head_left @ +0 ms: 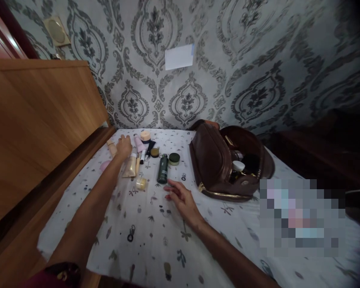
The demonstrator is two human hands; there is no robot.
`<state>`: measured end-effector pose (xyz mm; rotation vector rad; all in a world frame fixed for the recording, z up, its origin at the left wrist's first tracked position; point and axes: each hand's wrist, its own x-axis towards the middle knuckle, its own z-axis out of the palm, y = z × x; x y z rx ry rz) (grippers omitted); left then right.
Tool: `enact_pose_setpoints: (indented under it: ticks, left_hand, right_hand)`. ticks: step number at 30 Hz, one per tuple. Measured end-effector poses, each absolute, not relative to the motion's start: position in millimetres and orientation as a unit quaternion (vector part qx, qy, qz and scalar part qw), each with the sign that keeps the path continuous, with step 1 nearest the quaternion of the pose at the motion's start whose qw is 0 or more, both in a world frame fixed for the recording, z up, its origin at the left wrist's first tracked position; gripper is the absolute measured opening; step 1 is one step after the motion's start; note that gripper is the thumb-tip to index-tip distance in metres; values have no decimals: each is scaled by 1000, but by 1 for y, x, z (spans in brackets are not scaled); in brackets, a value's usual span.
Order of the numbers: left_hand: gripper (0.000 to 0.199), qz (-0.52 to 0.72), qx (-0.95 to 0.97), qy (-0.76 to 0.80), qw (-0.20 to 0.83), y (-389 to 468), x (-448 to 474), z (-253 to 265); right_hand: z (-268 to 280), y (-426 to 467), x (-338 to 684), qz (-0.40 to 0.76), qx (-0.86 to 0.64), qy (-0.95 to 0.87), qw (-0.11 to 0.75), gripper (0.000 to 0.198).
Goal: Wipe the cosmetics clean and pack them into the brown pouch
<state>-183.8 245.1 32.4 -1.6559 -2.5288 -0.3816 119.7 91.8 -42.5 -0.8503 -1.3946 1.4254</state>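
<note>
My left hand (124, 146) reaches to the far left of the cloth with its fingers curled; its fingertips are hidden. Beside it lie a beige tube-like item (111, 148) and a lilac squeeze tube (139, 143). Nearer me are a gold-beige tube (130, 166) with a white cap and a small yellow jar (141, 184). My right hand (183, 200) hovers low with its fingers apart, holding nothing, close to the base of a dark green bottle (162, 170). Behind that bottle sits a green round jar (174, 159).
A brown toiletry bag (216, 160) stands unzipped on the right, with a white-lidded container (238, 166) inside. Black tube (150, 149), olive jar (155, 152) and peach jar (145, 137) lie at the back. A wooden panel (45, 120) borders the left; a patterned wall (186, 100) rises behind.
</note>
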Motion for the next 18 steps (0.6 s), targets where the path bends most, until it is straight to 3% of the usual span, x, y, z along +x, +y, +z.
enact_pose_setpoints:
  ticks: [10,13,18]
  left_hand:
    - [31,-124,-552,-825,-16,254,-189,33]
    - [39,-127,-544,-828,-39,258,-184,33]
    - [68,-134,-509,-846,-78,267,-170,27]
  right_hand:
    - [-43,92,120,579,-344,-576,464,41]
    - [-41,92,120,576,-350,-575,464,40]
    - [-39,92,122,572,-356,-587,450,39]
